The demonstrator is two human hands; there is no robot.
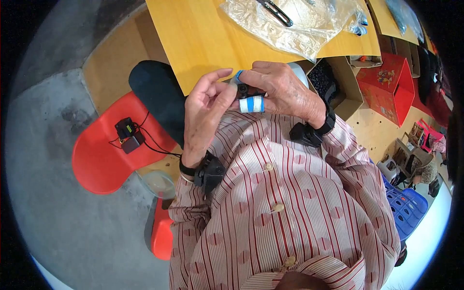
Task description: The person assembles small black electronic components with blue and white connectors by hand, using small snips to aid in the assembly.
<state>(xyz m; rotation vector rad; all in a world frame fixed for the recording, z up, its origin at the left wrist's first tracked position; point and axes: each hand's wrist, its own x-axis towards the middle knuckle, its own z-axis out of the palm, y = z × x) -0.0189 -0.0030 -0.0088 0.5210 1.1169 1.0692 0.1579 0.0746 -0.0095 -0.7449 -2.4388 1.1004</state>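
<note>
In front of my chest, at the table's near edge, my right hand [287, 89] pinches a small black part [243, 89] with a round hole in it. Blue-and-white tape [252, 105] wraps one of its digits, and a blue band shows at another fingertip. Up against the same spot from the left, my left hand [207, 108] has its fingers curled and its thumb drawn in towards them. Whatever lies between that thumb and the fingers is too small or hidden to name. Most of the black part is covered by my fingers.
On the yellow table [193, 34] lies a clear plastic bag [299, 29] under a long black slotted piece [275, 12]. A red chair [101, 159] on the left carries a black device [129, 135] with cables. A cardboard box [345, 82] and a red box [386, 89] stand right.
</note>
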